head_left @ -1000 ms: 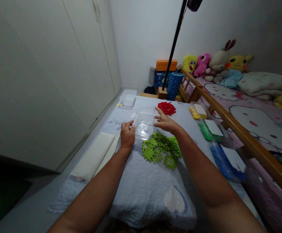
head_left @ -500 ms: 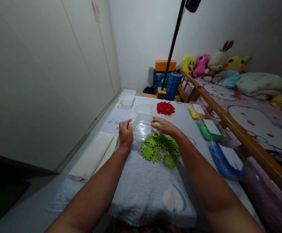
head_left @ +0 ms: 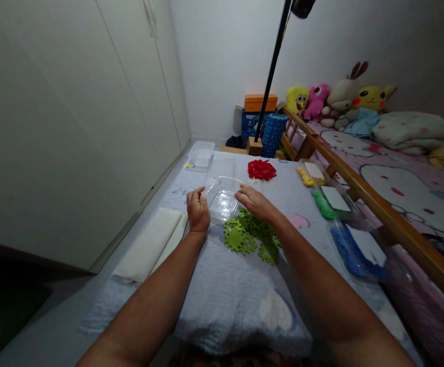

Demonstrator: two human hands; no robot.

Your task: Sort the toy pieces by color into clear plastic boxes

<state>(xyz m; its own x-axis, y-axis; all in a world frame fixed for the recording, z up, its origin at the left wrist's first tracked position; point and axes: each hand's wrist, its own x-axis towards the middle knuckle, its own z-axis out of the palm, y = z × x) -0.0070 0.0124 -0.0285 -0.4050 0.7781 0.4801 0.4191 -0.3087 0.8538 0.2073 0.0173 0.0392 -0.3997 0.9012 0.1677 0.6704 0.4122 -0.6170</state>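
A clear plastic box (head_left: 224, 200) rests on the pale blue cloth (head_left: 225, 285) between my hands. My left hand (head_left: 198, 210) grips its left edge with curled fingers. My right hand (head_left: 253, 200) lies on its right edge, fingers bent over the rim. Just in front of the box lies a heap of green foam puzzle pieces (head_left: 250, 234), partly under my right wrist. A clear lid (head_left: 220, 167) lies flat right behind the box.
Red foam pieces (head_left: 261, 169) lie further back. Bags of yellow (head_left: 306, 177), green (head_left: 323, 204) and blue pieces (head_left: 349, 250) line the right side by a wooden bed rail (head_left: 363, 191). A folded white cloth (head_left: 149, 244) lies left. Another clear box (head_left: 200, 154) and a black pole (head_left: 271, 76) stand behind.
My right hand has drawn back from the far side of the box to its right edge. The box has come slightly nearer to the green pieces, leaving the lid behind it.
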